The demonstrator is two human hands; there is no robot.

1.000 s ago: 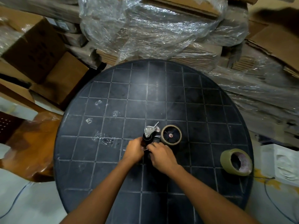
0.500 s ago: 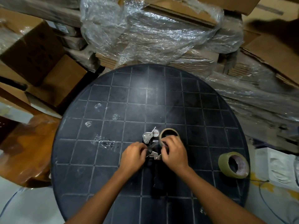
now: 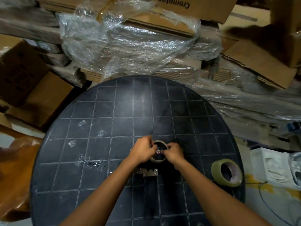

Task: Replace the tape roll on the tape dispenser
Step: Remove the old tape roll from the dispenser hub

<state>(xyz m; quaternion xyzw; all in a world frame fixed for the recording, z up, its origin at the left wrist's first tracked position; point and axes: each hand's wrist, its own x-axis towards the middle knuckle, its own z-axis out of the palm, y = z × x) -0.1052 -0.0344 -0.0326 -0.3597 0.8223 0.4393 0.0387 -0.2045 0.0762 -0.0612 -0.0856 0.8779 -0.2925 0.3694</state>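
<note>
A black tape dispenser with a toothed metal blade lies on the round dark table, its handle towards me. A nearly bare brown cardboard core sits on its spindle. My left hand grips the core's left rim. My right hand grips its right rim, fingertips near the small hub cap at the centre. A full yellowish tape roll rests on its edge near the table's right rim, apart from both hands.
Flattened cardboard boxes wrapped in clear plastic film are stacked just behind the table. Brown cartons stand at the left. White moulded foam and a cable lie on the floor at the right.
Both hands have moved up from the dispenser's blade end onto the cardboard core. The left hand left the metal part and now holds the core's left side. The camera tilted forward.
</note>
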